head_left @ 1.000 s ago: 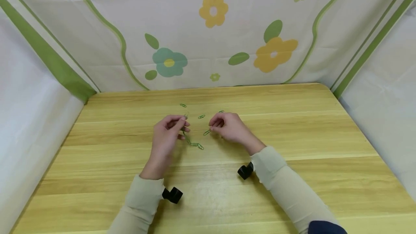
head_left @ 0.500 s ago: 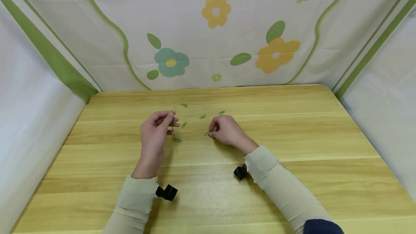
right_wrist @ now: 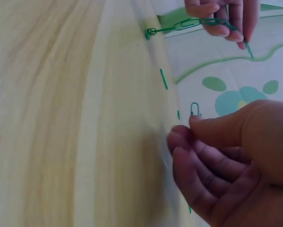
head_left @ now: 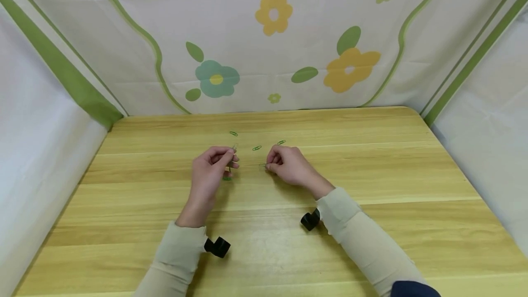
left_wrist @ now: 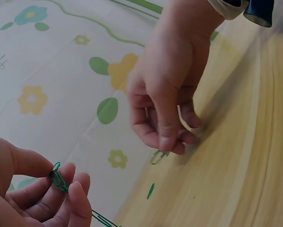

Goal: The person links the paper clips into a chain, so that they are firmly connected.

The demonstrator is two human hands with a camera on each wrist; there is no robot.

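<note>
In the head view, my left hand pinches the top of a chain of linked green paper clips between thumb and fingers. Below the fingers the chain hangs, its lower end bunched near the tabletop in the right wrist view. My right hand, to the right and apart from the left, pinches a single green paper clip with its loop sticking out past the fingertips. Several loose green paper clips lie beyond the hands, among them one at the left, a middle clip and a right-hand clip.
The wooden table spreads around both arms. A white cloth with printed flowers rises behind its far edge, and white panels stand at both sides. Black wrist cameras, left and right, stick out inward from the sleeves.
My left hand went left, then back right toward the right hand; the chain's lower end shifted left from where it lay stretched out. The right hand's clip has tilted slightly while that hand barely moved.
</note>
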